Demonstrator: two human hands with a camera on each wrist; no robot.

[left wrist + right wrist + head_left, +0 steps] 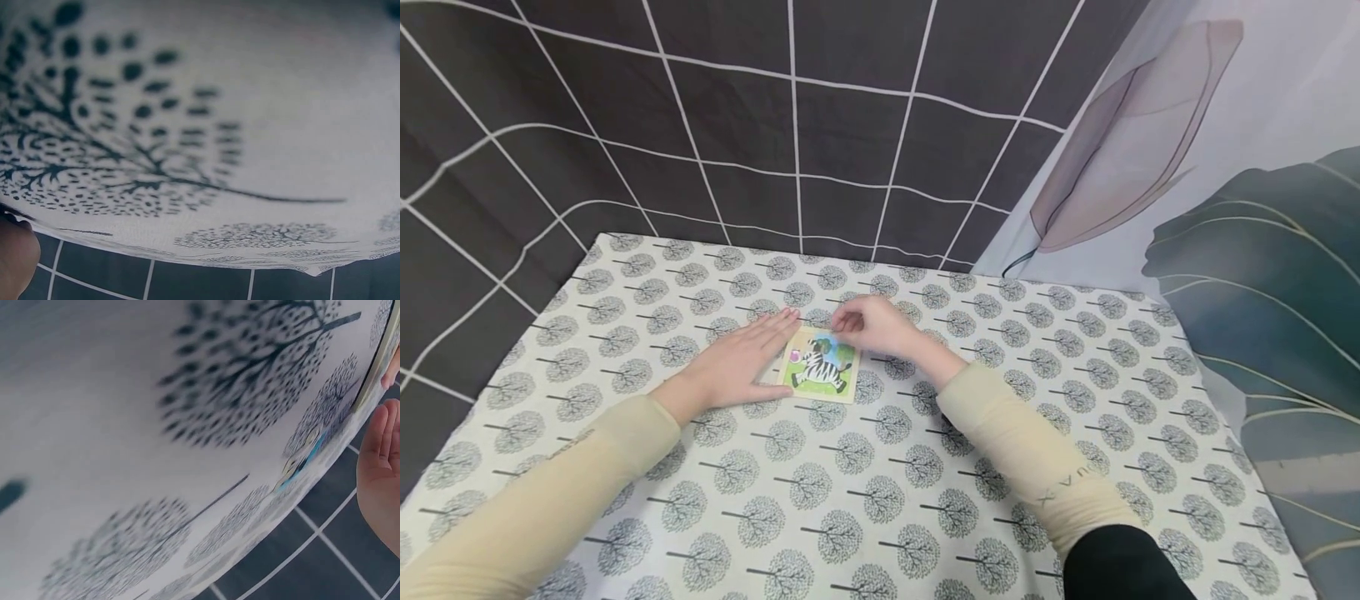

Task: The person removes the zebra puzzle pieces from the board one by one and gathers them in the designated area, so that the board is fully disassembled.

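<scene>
A small square picture board (820,367) with a pale wooden rim shows a zebra on green and blue ground. Along its left side lies my left hand (737,358), fingers extended and thumb out by the board's lower left edge. My right hand (876,325) is at the upper right corner, fingers curled and fingertips over the board. Whether those fingertips pinch anything is hidden. In the right wrist view, a blue and yellow flat shape (303,462) shows on the cloth near the right hand. The left wrist view catches only a bit of hand at its lower left.
A white tablecloth (850,500) printed with grey trees covers the table. Behind it hangs a dark curtain (722,108) with a white grid, and to the right a leaf-patterned curtain (1262,292). The table's far edge runs a short way beyond both hands.
</scene>
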